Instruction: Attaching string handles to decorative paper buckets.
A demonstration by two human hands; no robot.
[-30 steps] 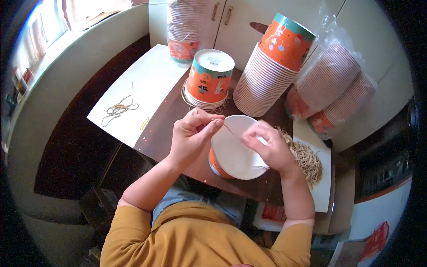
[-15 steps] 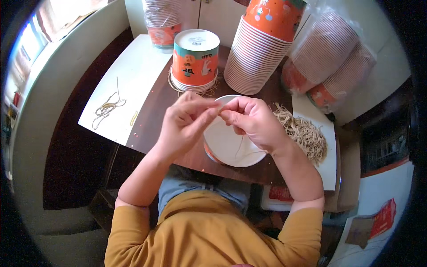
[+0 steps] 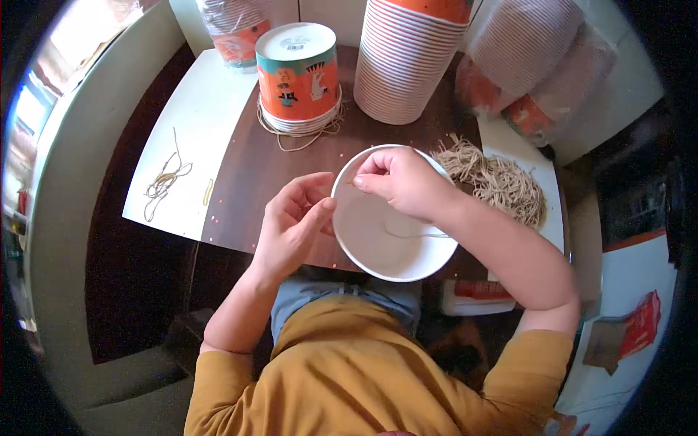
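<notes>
A white-lined paper bucket (image 3: 396,261) stands mouth up before me at the table's front edge. My right hand (image 3: 392,178) reaches inside it near the left wall, thumb and fingertips pinched on a thin beige cord (image 3: 414,235). The cord's held end is too small to see clearly; the visible part lies curved across the inside to the right wall. My left hand (image 3: 294,221) is outside the left rim, thumb and index finger apart, close to or touching the wall. Its other fingertips are partly hidden.
An upturned orange-and-green bucket (image 3: 298,83) with cord loops around its base stands behind left. Beside it rises a tall stack of buckets (image 3: 407,65). A heap of beige cords (image 3: 502,182) lies right; loose cords (image 3: 167,182) lie left. Bagged buckets (image 3: 523,58) stand at the back right.
My hands have separated after being together above the bucket. The right hand has gone down inside it; the left has moved to the outside of the left rim. The view has shifted too.
</notes>
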